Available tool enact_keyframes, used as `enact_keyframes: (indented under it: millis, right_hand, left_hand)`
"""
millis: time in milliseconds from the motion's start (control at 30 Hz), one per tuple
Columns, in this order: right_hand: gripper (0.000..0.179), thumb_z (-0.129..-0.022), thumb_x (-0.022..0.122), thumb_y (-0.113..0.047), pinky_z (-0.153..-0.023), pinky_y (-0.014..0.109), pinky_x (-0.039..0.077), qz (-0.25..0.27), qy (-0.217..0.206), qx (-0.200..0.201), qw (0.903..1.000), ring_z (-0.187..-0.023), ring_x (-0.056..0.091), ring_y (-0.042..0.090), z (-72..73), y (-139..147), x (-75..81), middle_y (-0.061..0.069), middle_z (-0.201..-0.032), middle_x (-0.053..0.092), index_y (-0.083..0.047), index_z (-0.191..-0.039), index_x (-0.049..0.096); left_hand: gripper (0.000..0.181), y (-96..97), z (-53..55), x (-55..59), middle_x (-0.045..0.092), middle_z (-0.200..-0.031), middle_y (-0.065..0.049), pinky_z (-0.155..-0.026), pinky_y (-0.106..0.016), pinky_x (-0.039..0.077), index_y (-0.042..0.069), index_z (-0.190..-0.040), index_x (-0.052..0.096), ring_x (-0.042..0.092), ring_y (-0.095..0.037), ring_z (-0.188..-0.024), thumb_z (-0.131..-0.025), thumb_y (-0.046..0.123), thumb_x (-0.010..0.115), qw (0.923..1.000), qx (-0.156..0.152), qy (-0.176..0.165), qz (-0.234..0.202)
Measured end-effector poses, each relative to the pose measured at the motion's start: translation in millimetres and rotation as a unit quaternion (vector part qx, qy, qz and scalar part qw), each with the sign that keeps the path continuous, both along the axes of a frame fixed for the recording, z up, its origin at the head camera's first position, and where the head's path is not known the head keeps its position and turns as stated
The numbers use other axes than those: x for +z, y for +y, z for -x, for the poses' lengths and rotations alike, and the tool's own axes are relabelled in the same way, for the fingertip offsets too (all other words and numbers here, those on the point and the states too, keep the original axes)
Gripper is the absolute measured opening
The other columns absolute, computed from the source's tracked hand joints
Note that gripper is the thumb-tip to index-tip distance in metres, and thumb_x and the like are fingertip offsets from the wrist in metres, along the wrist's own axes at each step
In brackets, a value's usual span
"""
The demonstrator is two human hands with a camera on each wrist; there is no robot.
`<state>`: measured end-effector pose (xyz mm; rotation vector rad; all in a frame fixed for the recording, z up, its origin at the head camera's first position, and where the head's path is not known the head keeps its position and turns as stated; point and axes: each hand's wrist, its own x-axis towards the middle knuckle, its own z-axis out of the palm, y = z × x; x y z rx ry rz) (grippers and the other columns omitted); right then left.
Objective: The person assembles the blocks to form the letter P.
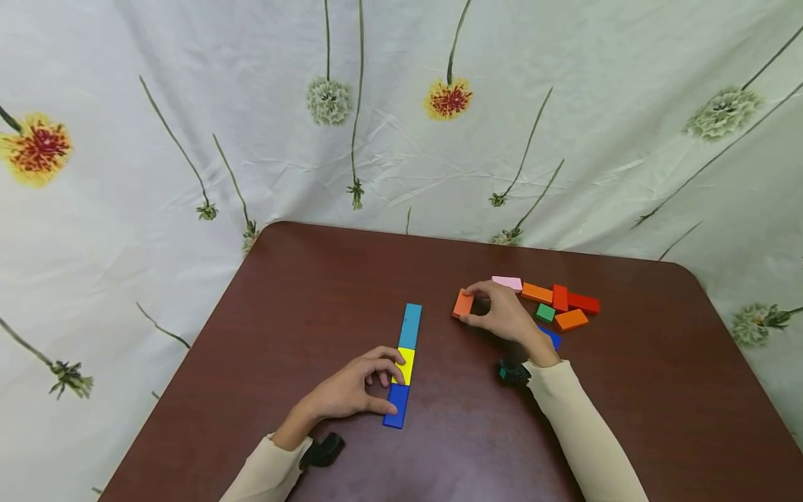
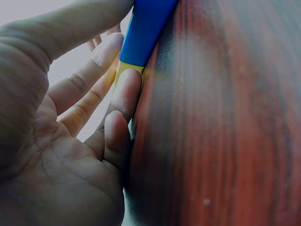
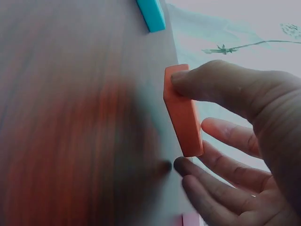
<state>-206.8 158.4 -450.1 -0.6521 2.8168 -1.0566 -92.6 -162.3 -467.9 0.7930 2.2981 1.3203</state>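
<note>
On the table a light blue block (image 1: 410,326), a yellow block (image 1: 406,364) and a dark blue block (image 1: 396,408) lie end to end in a straight row. My left hand (image 1: 348,387) rests at the row's near part, fingertips over the yellow block and thumb at the dark blue block (image 2: 146,33). To the right of the row, my right hand (image 1: 504,312) pinches an orange block (image 1: 463,304) between thumb and fingers. In the right wrist view the thumb lies on one end of this orange block (image 3: 186,122), with the other fingers spread beyond it.
Right of my right hand is a loose group of blocks: a pink block (image 1: 507,283), orange blocks (image 1: 571,320), red blocks (image 1: 583,303) and a green block (image 1: 545,313). A blue block (image 1: 551,337) is partly hidden by my wrist. A flowered cloth (image 1: 401,139) hangs behind the table (image 1: 301,279).
</note>
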Motion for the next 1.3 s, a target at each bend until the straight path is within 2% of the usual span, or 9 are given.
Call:
enact_keyframes:
  millis: [333, 567, 967, 1300]
  right_hand:
    - [0.051, -0.085, 0.081, -0.03, -0.097, 0.045, 0.053, 0.026, -0.001, 0.017, 0.9995, -0.113, 0.066, 0.03, 11.5, -33, 0.0, 0.014, -0.126, 0.065, -0.004, -0.126, 0.064]
    - [0.049, -0.089, 0.078, -0.026, -0.099, 0.045, 0.051, 0.034, 0.011, 0.037, 0.9986, -0.116, 0.064, 0.032, 21.1, -53, 3.1, 0.016, -0.129, 0.063, -0.001, -0.129, 0.062]
    - [0.049, -0.092, 0.074, -0.025, -0.098, 0.045, 0.05, -0.002, 0.026, 0.052, 0.9983, -0.114, 0.061, 0.032, 24.6, -75, -3.2, 0.017, -0.129, 0.063, 0.001, -0.132, 0.06]
    - [0.049, -0.093, 0.074, -0.022, -0.1, 0.045, 0.049, -0.024, 0.039, 0.071, 0.9964, -0.117, 0.06, 0.033, 30.4, -79, 1.3, 0.019, -0.131, 0.06, 0.002, -0.132, 0.058]
  left_hand:
    - [0.032, -0.2, 0.3, 1.1, 0.05, -0.135, 0.006, -0.082, -0.027, 0.043, 0.022, -0.108, 0.068, 0.055, -0.014, -0.094, -0.081, 0.027, 0.085, 1.0, 0.002, -0.001, 0.002]
    - [0.032, 0.5, 1.3, 2.1, 0.05, -0.135, 0.007, -0.083, -0.027, 0.043, 0.024, -0.108, 0.068, 0.055, -0.012, -0.094, -0.081, 0.027, 0.085, 1.0, 0.005, -0.005, 0.006]
    - [0.032, -0.2, -1.3, 2.2, 0.05, -0.135, 0.006, -0.082, -0.027, 0.043, 0.023, -0.108, 0.068, 0.055, -0.012, -0.094, -0.081, 0.027, 0.085, 0.9999, 0.005, -0.009, 0.005]
    - [0.032, -0.8, -0.3, 1.5, 0.05, -0.134, 0.007, -0.082, -0.027, 0.043, 0.023, -0.108, 0.069, 0.055, -0.012, -0.094, -0.082, 0.027, 0.085, 0.9999, 0.004, -0.012, 0.005]
